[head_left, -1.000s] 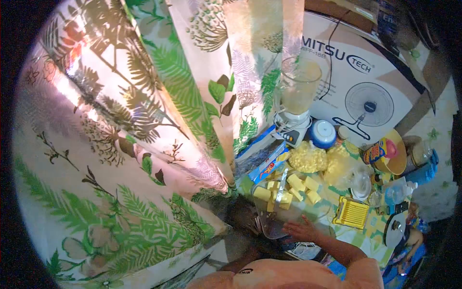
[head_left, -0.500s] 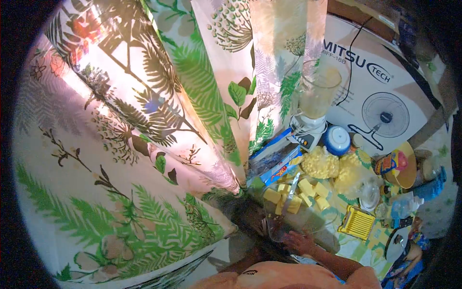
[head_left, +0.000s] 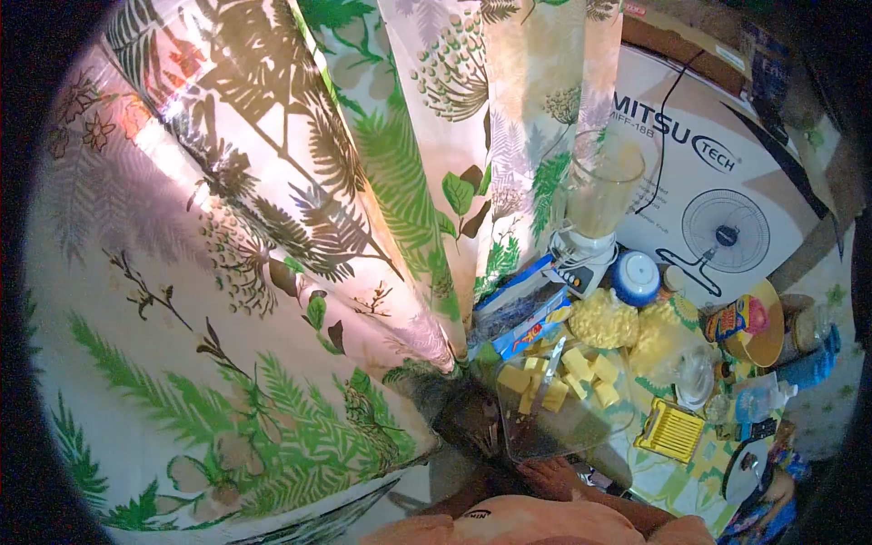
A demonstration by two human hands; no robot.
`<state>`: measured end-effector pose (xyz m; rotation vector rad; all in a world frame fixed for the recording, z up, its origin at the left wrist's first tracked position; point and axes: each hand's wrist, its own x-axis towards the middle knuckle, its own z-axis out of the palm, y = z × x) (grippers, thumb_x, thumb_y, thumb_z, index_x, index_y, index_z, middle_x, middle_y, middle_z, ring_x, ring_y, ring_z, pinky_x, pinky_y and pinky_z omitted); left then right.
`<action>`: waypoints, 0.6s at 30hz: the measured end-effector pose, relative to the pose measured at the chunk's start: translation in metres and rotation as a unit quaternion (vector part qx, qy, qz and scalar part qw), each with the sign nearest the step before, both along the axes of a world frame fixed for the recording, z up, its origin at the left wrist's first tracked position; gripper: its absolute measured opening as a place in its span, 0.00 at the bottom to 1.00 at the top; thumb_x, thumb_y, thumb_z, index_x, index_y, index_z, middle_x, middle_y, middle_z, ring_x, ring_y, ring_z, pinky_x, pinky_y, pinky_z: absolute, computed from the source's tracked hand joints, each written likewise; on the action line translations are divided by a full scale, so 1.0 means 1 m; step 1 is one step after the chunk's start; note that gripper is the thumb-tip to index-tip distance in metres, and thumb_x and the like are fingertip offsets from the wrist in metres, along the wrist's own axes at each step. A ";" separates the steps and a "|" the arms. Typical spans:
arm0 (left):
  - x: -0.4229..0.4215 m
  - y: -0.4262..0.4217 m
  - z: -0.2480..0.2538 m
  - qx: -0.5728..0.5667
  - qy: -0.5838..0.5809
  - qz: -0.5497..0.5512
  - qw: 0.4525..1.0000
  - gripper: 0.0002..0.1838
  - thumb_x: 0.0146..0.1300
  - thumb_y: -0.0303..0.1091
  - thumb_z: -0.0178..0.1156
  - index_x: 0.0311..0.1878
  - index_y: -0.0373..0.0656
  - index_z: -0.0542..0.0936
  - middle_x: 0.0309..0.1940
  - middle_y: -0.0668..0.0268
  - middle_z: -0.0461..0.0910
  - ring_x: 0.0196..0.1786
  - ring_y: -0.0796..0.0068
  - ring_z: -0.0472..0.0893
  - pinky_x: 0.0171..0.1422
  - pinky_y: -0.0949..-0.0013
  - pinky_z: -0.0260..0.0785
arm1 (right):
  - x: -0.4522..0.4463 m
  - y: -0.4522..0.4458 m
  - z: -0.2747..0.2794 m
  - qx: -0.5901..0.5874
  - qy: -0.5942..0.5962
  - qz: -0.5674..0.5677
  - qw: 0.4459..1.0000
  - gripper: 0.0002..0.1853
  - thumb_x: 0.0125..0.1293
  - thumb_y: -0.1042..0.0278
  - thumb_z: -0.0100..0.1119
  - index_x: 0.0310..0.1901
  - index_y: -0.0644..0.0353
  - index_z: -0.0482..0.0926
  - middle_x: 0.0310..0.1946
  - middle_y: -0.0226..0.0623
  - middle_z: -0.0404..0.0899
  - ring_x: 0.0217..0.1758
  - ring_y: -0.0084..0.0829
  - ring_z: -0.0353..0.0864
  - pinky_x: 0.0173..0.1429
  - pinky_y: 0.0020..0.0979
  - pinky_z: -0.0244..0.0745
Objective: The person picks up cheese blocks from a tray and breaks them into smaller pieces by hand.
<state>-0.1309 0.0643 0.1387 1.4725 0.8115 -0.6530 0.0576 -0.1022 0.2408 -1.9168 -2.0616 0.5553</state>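
My right hand (head_left: 550,478) is low in the view, just below the near edge of a clear cutting board (head_left: 568,443). Its fingers look stretched toward the left, and I see nothing in them. On the board lie several pale yellow blocks (head_left: 578,365). A knife (head_left: 550,372) with a shiny blade rests among them. My left forearm (head_left: 459,500) shows dimly at the bottom, left of the board. Deep shadow hides the left hand and its fingers.
Behind the board stand a blender (head_left: 595,204), a blue box (head_left: 527,309), bags of yellow pieces (head_left: 604,318) and a blue-white bowl (head_left: 636,275). Rightward are a yellow slotted tray (head_left: 670,431), a bottle (head_left: 765,398) and a fan box (head_left: 718,173). A leafy curtain (head_left: 272,272) hangs left.
My right hand has drawn back from the board's near edge, down and slightly left. The view has shifted a little. The blocks and knife lie as before.
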 end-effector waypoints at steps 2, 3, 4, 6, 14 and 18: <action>-0.003 0.000 0.001 -0.002 0.003 -0.004 1.000 0.20 0.66 0.46 0.47 0.53 0.41 0.72 0.46 0.58 0.77 0.50 0.66 0.75 0.52 0.62 0.69 | 0.001 0.011 0.020 -0.072 -0.011 0.007 0.997 0.26 0.61 0.55 0.54 0.62 0.46 0.66 0.56 0.37 0.72 0.53 0.39 0.74 0.53 0.45 0.67; -0.003 0.000 0.001 0.003 0.003 -0.006 1.000 0.20 0.66 0.46 0.47 0.52 0.41 0.72 0.46 0.58 0.77 0.50 0.66 0.75 0.52 0.62 0.69 | 0.000 0.015 0.028 -0.107 -0.015 0.010 0.994 0.26 0.61 0.55 0.54 0.62 0.46 0.66 0.55 0.37 0.73 0.53 0.39 0.74 0.52 0.44 0.67; -0.001 -0.001 0.002 0.002 0.000 -0.005 1.000 0.20 0.66 0.46 0.47 0.52 0.41 0.72 0.46 0.58 0.77 0.50 0.66 0.75 0.52 0.62 0.69 | 0.000 0.016 0.024 -0.116 -0.007 0.007 0.993 0.26 0.61 0.55 0.54 0.62 0.46 0.67 0.52 0.38 0.74 0.51 0.39 0.75 0.51 0.43 0.68; 0.006 -0.001 0.005 0.010 -0.011 -0.005 1.000 0.20 0.66 0.46 0.47 0.52 0.40 0.72 0.46 0.58 0.77 0.50 0.65 0.75 0.52 0.61 0.69 | 0.001 0.017 0.014 -0.134 0.008 0.002 0.991 0.26 0.60 0.55 0.55 0.61 0.46 0.67 0.48 0.39 0.76 0.49 0.39 0.76 0.49 0.42 0.69; 0.035 0.001 0.020 0.036 -0.068 -0.009 0.997 0.20 0.66 0.45 0.47 0.52 0.39 0.73 0.46 0.57 0.77 0.50 0.64 0.76 0.51 0.61 0.69 | -0.005 0.038 0.044 -0.001 0.104 -0.151 0.983 0.24 0.59 0.57 0.59 0.56 0.54 0.70 0.41 0.44 0.78 0.43 0.46 0.77 0.44 0.43 0.73; 0.033 0.006 0.027 0.047 -0.072 -0.039 0.996 0.20 0.66 0.45 0.47 0.52 0.38 0.73 0.46 0.56 0.78 0.49 0.64 0.76 0.51 0.61 0.69 | -0.006 0.055 0.057 0.196 0.123 -0.188 0.955 0.24 0.59 0.60 0.60 0.56 0.59 0.69 0.44 0.47 0.76 0.44 0.47 0.77 0.47 0.44 0.73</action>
